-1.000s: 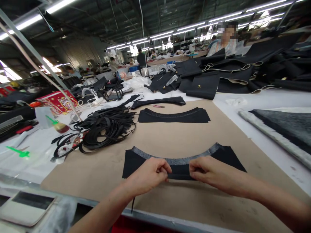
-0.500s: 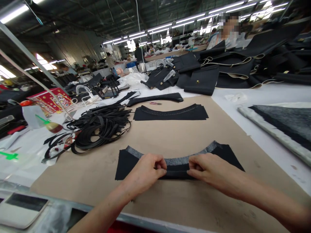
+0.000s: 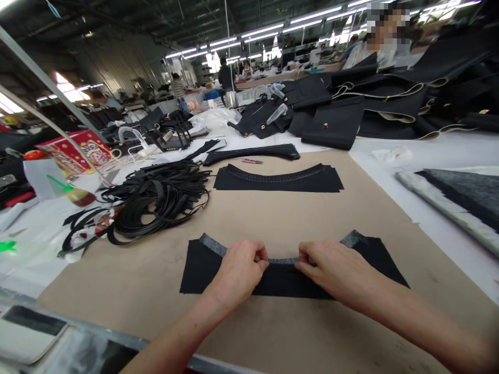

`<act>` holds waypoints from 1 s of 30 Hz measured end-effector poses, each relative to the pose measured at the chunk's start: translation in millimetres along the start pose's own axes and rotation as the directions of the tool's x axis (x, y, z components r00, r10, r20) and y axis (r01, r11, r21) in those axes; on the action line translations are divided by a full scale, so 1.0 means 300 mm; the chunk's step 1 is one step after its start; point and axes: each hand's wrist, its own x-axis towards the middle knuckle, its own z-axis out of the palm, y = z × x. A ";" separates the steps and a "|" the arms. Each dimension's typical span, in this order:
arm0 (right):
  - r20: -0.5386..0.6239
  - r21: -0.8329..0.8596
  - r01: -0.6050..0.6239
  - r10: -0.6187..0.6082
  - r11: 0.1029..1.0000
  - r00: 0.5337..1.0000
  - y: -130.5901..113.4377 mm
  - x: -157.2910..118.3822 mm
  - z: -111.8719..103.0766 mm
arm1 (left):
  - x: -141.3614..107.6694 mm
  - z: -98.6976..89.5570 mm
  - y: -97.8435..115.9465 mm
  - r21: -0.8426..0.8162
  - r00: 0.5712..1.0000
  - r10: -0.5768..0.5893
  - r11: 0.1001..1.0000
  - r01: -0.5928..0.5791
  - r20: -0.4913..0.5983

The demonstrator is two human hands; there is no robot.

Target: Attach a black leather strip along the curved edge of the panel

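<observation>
A black curved fabric piece (image 3: 288, 283) lies on brown paper in front of me, with a grey strip (image 3: 213, 245) along its concave upper edge. My left hand (image 3: 245, 265) has its fingers pinched on the middle of that edge. To its right, my right hand (image 3: 327, 262) pinches the same edge, with a short stretch of grey strip showing between the hands. Farther back sits another stack of curved black pieces (image 3: 278, 182), and behind it a narrower black stack (image 3: 253, 154). Small pink-handled snips (image 3: 251, 161) lie between these stacks.
Coiled black straps (image 3: 156, 202) lie at the left, near a red patterned box (image 3: 80, 150). Black bag parts (image 3: 335, 122) are heaped at the back right. A grey-and-black layered stack (image 3: 460, 197) is on the right. A person (image 3: 374, 44) is beyond the heap.
Both hands have moved up from the lower part of the black piece to its curved grey edge. Less grey strip shows between them. The view has shifted slightly.
</observation>
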 end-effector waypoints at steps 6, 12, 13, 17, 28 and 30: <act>0.008 -0.013 0.004 -0.004 1.000 1.000 0.011 0.012 0.014 | 0.014 0.013 -0.007 -0.015 1.000 0.011 1.000 -0.011 0.020; -0.002 0.004 0.012 -0.012 1.000 1.000 0.016 0.019 0.019 | 0.014 0.028 -0.014 -0.021 1.000 0.009 1.000 -0.009 0.007; -0.007 0.013 0.016 -0.016 1.000 1.000 0.016 0.019 0.019 | 0.014 0.028 -0.014 -0.022 1.000 0.006 1.000 -0.006 0.005; -0.002 0.033 0.016 -0.016 0.999 1.000 0.015 0.016 0.021 | 0.009 0.023 -0.014 -0.031 1.000 -0.007 0.999 0.007 0.001; 0.010 0.003 0.004 -0.004 1.000 1.000 -0.003 0.015 0.018 | 0.016 0.028 -0.019 -0.031 1.000 -0.029 0.999 0.028 -0.005; 0.016 0.004 0.001 -0.001 1.000 1.000 -0.004 0.015 0.016 | 0.017 0.028 -0.017 -0.033 0.999 -0.041 0.999 0.041 -0.004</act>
